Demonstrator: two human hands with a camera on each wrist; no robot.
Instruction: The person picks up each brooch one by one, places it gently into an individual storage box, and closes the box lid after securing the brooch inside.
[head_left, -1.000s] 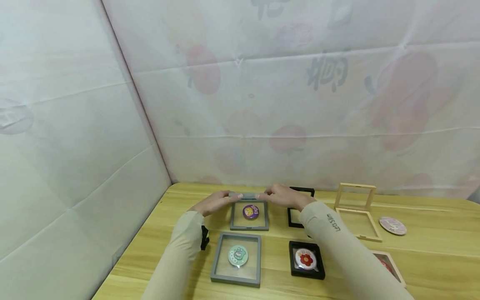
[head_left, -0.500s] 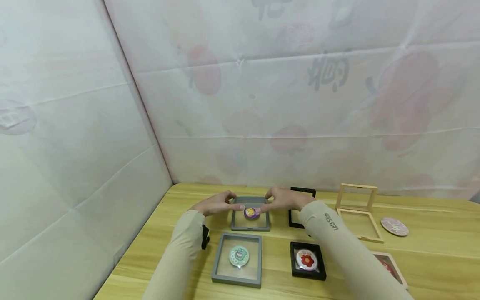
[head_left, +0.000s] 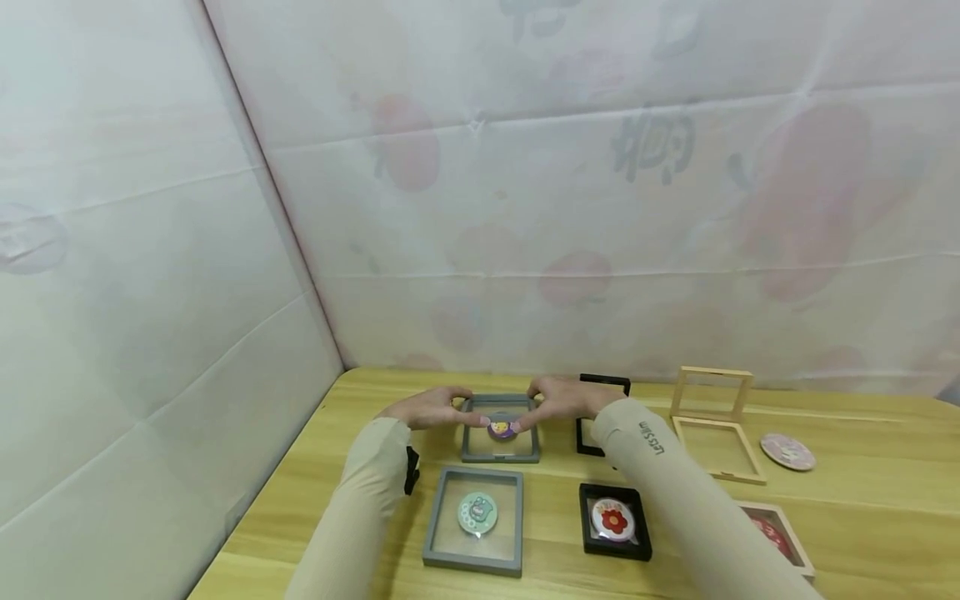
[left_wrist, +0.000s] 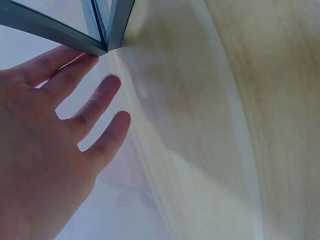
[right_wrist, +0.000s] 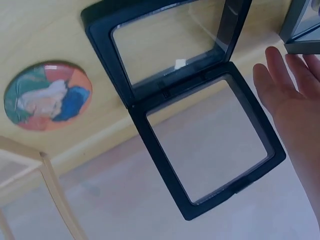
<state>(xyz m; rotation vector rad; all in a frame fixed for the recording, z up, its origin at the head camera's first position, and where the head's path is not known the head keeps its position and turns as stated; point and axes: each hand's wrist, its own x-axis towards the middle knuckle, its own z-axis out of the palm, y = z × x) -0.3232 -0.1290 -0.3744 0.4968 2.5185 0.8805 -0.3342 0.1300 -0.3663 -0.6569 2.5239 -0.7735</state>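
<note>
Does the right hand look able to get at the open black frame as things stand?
Likely yes: the right hand is close beside the open black frame, with nothing visible between them, though it would probably have to leave the gray frame first.

Yellowish wood-grain table (head_left: pixel 885 517). Along far side, left to right: grey frame (head_left: pixel 480 457), black frame (right_wrist: pixel 185 85), light-wood frame (head_left: pixel 705 418) (lids raised on last two), pink round badge (head_left: pixel 787 452) just beside. Multicoloured round badge (right_wrist: pixel 47 95) between black and light-wood frames. Nearer row: second grey frame (head_left: pixel 472 563), second black frame (head_left: pixel 617 547), pale frame (head_left: pixel 797 542), partly hidden.
</note>
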